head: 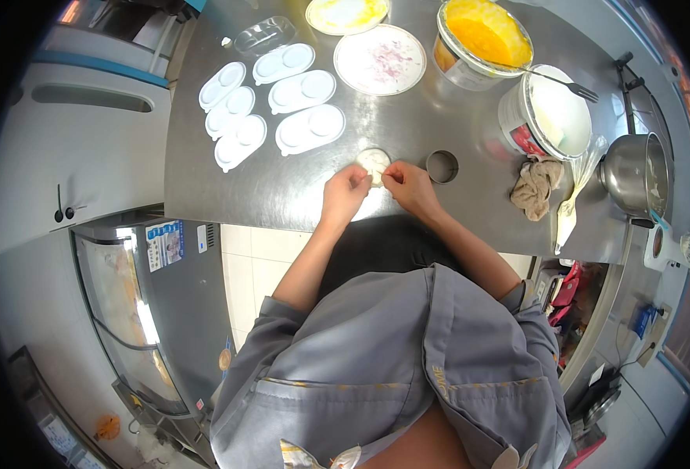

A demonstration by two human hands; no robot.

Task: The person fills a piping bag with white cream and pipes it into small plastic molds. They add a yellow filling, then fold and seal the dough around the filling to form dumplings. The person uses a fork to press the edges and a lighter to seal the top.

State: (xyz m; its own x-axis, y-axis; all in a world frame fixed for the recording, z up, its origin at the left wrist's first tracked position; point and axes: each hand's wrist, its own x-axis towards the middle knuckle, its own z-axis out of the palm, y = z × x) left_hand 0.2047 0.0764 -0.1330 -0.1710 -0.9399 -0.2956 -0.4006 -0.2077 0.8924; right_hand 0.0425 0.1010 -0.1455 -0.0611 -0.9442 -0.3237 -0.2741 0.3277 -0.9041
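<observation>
A small round pale piece, like dough or cake, (373,161) lies on the steel table near its front edge. My left hand (346,190) pinches at its lower left rim with thumb and forefinger. Opposite, my right hand (410,186) has its bent fingertips at the lower right rim of the same piece. What is between the fingertips is too small to tell. Just right of my right hand a metal ring cutter (442,166) stands on the table.
Several white lidded containers (310,129) lie at the left, below a clear plastic tray (265,36). Beyond are a stained plate (379,60), a yellow-smeared plate (348,13) and a tub of orange filling (485,35). At right are a white tub (547,111), brown cloth (536,186), piping bag (567,217) and steel pot (635,174).
</observation>
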